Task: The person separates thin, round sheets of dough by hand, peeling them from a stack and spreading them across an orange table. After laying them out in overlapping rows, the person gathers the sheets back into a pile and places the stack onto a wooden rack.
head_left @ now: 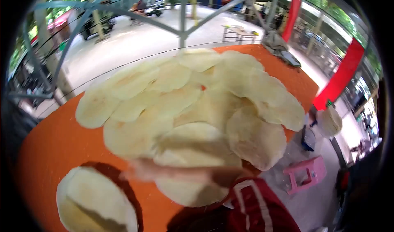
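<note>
My right hand (139, 170) reaches leftward across the orange table (45, 150), its fingers smeared by motion. The bare forearm passes in front of a large round pale flatbread (188, 193) near the table's front edge. Close to the hand's left, another round flatbread (92, 191) casts a dark shadow on the orange surface, with a darker yellowish patch on its lower part. What supports this flatbread is hidden. My left hand does not show. Many thin flatbreads (172, 76) lie overlapping over the middle and back of the table.
A pink plastic stool (305, 174) stands on the floor at the right, below a dustpan-like blue object (308, 138). A grey bundle (276, 41) rests on the table's far right corner. Metal railing bars (182, 18) rise behind the table.
</note>
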Available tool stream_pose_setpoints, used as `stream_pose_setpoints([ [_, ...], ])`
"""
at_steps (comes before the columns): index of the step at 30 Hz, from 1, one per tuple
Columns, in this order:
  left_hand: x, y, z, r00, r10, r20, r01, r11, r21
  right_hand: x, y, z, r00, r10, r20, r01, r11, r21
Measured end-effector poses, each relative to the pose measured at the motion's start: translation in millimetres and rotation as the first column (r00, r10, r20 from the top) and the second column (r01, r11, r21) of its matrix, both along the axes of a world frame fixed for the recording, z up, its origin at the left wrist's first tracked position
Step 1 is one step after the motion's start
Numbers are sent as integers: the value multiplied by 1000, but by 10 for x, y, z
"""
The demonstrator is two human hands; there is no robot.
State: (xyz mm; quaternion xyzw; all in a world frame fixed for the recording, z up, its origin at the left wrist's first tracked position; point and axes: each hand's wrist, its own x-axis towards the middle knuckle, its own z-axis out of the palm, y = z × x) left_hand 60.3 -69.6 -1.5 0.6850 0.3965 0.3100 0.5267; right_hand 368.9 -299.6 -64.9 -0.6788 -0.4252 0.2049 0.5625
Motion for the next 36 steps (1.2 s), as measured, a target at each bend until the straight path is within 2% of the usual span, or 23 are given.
stream_pose_setpoints([
  [1, 61, -43, 62, 994, -107, -23, 107, 994, -9, -443, 438, 87, 993, 111, -40, -110, 994, 23],
  [2, -56, 308, -417, 936, -250, 247, 238, 968, 77, -911, 788, 97, 979, 199, -53, -196, 979, 60],
  [3, 44, 208, -388, 949, -171, 265, 184, 983, -25, -1319, 1055, 62, 968, 244, -59, -239, 968, 80],
  [6, 122, 219, -524, 940, -139, 311, 201, 964, -176, -1913, 1424, -27, 966, 207, -154, -207, 978, 19],
  [8, 12, 282, -412, 897, -264, 354, 370, 888, -274, -1859, 1557, -71, 956, 105, -272, -153, 975, -160],
  [9, -141, 361, -477, 942, -188, 279, 244, 953, -181, -1766, 1615, -34, 943, 50, -328, -138, 958, -250],
  [11, -485, 526, -643, 982, -10, 189, 16, 999, -28, -1466, 1698, -46, 986, 75, 147, -75, 997, -8],
  [12, -773, 720, -887, 988, 65, 142, -74, 996, 58, -1221, 1686, 286, 981, 194, 11, -192, 962, 193],
  [14, -1100, 795, -1005, 957, 290, -7, -285, 945, 158, -804, 1692, 983, 899, 250, -360, -184, 961, 207],
  [15, -1232, 843, -1123, 940, 339, -40, -332, 935, 121, -539, 1750, 1212, 886, 189, -423, -122, 976, 181],
  [17, -1455, 927, -1477, 889, 442, -119, -439, 897, 49, -239, 1702, 1707, 869, 160, -468, 92, 877, 471],
  [18, -1521, 962, -1640, 886, 446, -124, -456, 888, -64, 78, 1782, 2066, 928, 249, -278, -167, 943, 288],
  [20, -1452, 940, -1619, 893, 387, -229, -440, 856, -272, 266, 1834, 2533, 930, 165, -327, -46, 939, 342],
  [23, -1289, 808, -1344, 970, 241, 20, -149, 664, -733, 895, 1680, 2709, 920, 156, -359, 71, 834, 546],
  [24, -1329, 830, -1427, 958, 274, 83, -111, 622, -775, 1188, 1577, 2619, 913, 190, -362, 69, 800, 596],
  [26, -1414, 837, -1689, 918, 346, 196, -19, 530, -848, 1244, 1247, 2186, 894, -37, -447, 320, 749, 579],
  [28, -1431, 780, -1666, 877, 347, 334, 162, 439, -883, 1186, 907, 1493, 732, -328, -597, 592, 740, 320],
  [29, -1407, 729, -1706, 857, 357, 372, 202, 431, -880, 1523, 617, 782, 733, -155, -662, 495, 790, 362],
  [31, -1219, 603, -1574, 813, 445, 375, 195, 398, -896, 1382, 193, -375, 647, -547, -532, 634, 773, -24],
  [33, -1135, 550, -1558, 797, 466, 383, 215, 373, -903, 683, 11, -1127, 585, -799, -141, 659, 569, -491],
  [34, -1150, 548, -1586, 790, 478, 385, 222, 363, -905, 25, 227, -871, 715, -691, -106, 628, 701, -337],
  [35, -1314, 625, -1797, 783, 416, 463, 347, 326, -879, -33, 176, -1425, 792, -610, -42, 577, 769, -276],
  [36, -1282, 632, -1759, 775, 455, 439, 305, 339, -890, -189, 288, -1633, 851, -520, -71, 496, 841, -214],
])
